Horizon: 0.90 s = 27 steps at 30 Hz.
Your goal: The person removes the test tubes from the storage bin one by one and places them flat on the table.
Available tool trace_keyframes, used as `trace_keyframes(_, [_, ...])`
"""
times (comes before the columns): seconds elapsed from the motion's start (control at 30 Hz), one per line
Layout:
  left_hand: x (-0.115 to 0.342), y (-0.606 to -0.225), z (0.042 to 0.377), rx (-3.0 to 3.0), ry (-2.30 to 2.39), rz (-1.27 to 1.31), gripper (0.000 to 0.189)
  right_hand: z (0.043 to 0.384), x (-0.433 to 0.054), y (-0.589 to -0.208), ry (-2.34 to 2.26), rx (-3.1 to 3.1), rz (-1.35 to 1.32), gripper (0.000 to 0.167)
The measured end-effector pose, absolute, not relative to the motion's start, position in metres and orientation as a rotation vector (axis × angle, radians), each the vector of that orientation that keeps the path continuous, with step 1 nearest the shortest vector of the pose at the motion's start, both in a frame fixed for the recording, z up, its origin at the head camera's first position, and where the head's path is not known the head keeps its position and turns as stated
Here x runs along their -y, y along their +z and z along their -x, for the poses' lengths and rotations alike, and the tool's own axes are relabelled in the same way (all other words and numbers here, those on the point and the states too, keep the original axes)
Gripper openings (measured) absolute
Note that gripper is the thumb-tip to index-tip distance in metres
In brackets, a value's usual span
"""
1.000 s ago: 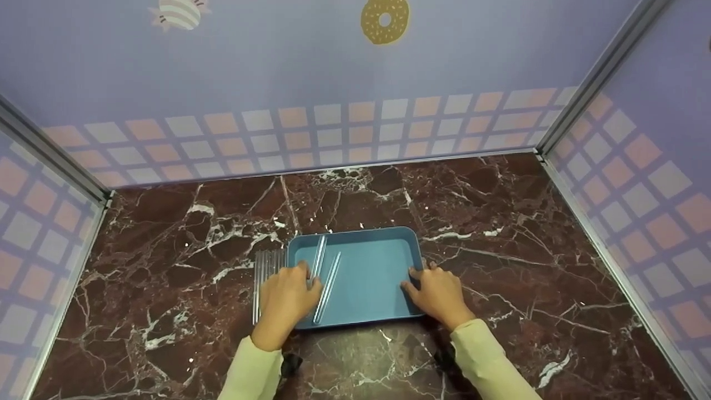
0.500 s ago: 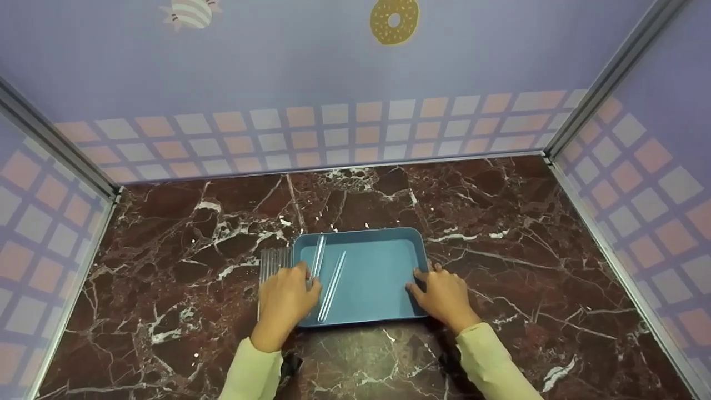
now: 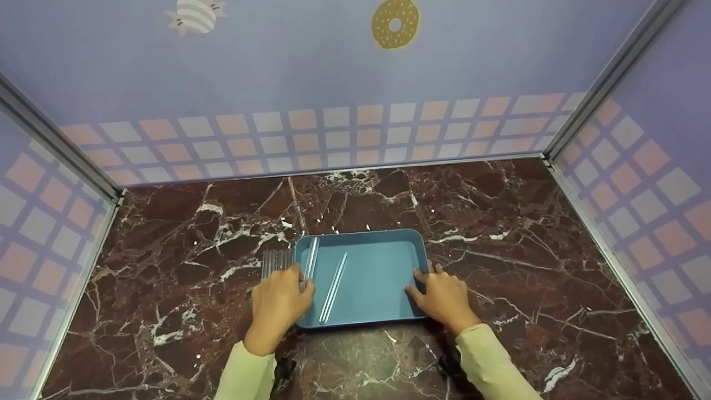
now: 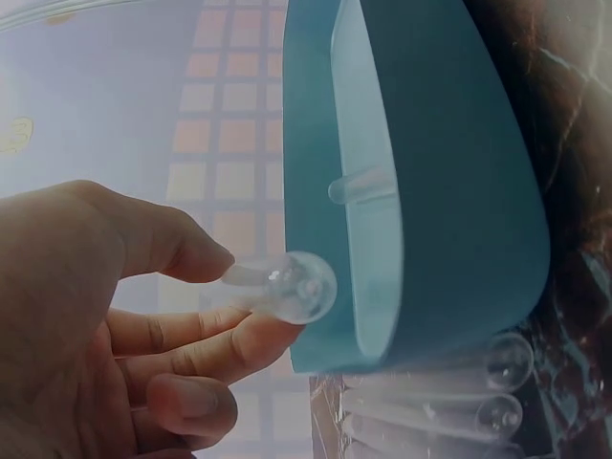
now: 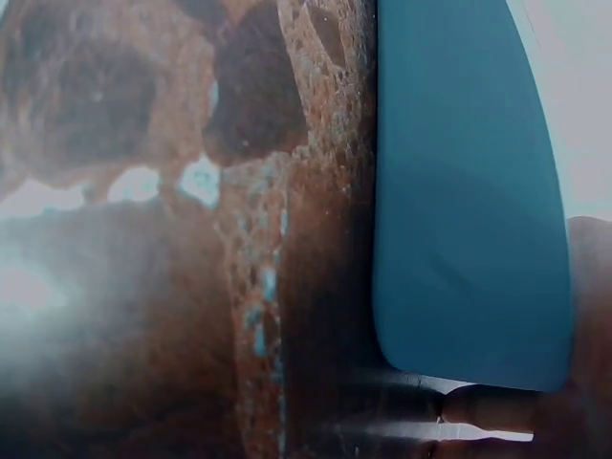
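A blue rectangular tray (image 3: 377,278) stands on the dark marbled table. My left hand (image 3: 279,300) is at its left side, thumb and fingers pinching a clear test tube (image 3: 312,258). The round end of that test tube (image 4: 306,287) shows near the tray's rim in the left wrist view. A second clear test tube (image 3: 333,289) lies slanted inside the tray. My right hand (image 3: 444,294) grips the tray's right side, thumb over the rim. In the right wrist view its fingers (image 5: 488,408) show beyond the tray's outer wall (image 5: 469,210).
Several more clear test tubes (image 3: 276,262) lie side by side on the table, just left of the tray and partly hidden by the left hand. Lilac panels with a checked border (image 3: 355,133) enclose the back and both sides of the table (image 3: 500,222).
My left hand has shifted slightly left, and the test tube it pinches has moved left toward the tray's left wall. The right hand keeps its place on the tray.
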<state>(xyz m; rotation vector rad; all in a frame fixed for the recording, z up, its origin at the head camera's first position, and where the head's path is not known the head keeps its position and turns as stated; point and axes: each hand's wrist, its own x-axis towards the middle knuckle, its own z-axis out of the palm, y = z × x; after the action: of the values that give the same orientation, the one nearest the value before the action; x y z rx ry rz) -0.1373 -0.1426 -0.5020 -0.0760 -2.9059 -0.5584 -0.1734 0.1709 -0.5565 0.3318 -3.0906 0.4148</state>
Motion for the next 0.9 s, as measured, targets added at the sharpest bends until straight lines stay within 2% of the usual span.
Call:
trace_keyframes(0.3, [0.148,-0.502,0.133,2.913,-0.562,0.036,0.016,0.175,-0.171,-0.556,0.430,3.040,-0.328,0.033])
trace_keyframes(0.9, [0.159,-0.501,0.133,2.944,-0.599,-0.023,0.022,0.173,-0.168,-0.558,0.395,3.060,-0.346,0.039])
